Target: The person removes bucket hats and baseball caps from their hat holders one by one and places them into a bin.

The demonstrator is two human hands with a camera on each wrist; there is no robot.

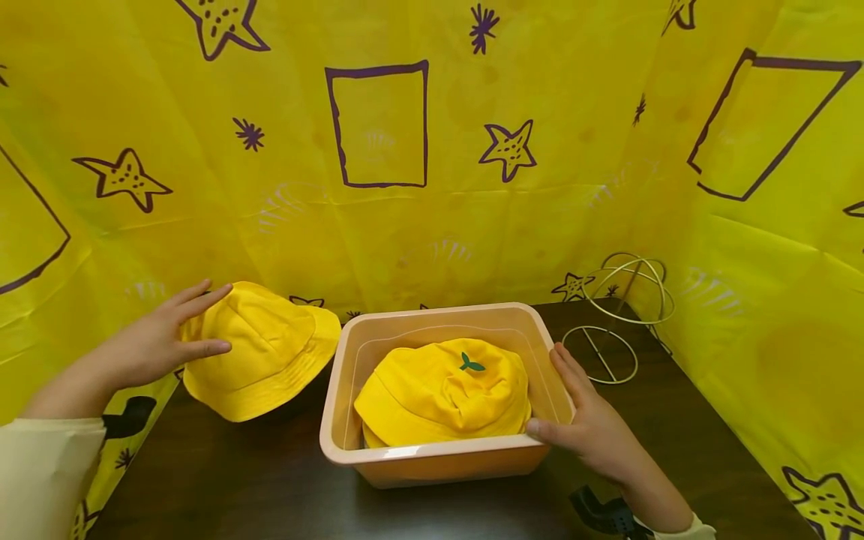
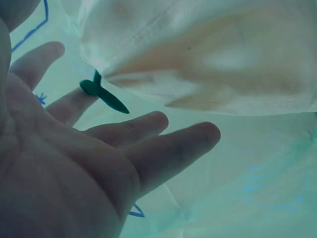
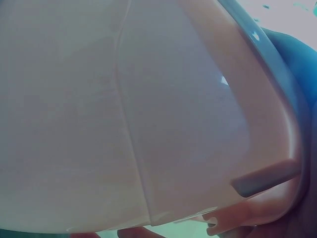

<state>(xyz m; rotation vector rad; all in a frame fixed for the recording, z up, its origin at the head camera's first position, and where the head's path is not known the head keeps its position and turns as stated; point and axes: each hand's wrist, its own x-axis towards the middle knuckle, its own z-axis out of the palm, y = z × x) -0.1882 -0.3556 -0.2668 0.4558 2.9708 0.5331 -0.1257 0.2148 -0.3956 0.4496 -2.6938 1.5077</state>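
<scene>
My left hand (image 1: 158, 334), fingers spread and mostly straight, is at the crown of a yellow brimmed hat (image 1: 259, 352) left of the basin. A green sprout ornament (image 2: 113, 98) sticks out from the hat's top among those fingers in the left wrist view. In front of me is a peach plastic basin (image 1: 445, 466), with a second yellow hat (image 1: 418, 394) lying inside it, sprout upward. My right hand (image 1: 597, 427) holds the basin's near right corner, thumb over the front rim and fingers along the right side. The basin's wall (image 3: 183, 99) fills most of the right wrist view.
Behind the basin to the right stands a gold wire stand (image 1: 601, 358) with round loops. All this is on a dark brown table (image 1: 270, 480). Yellow sheets (image 1: 405, 240) with purple starfish drawings enclose the back and sides.
</scene>
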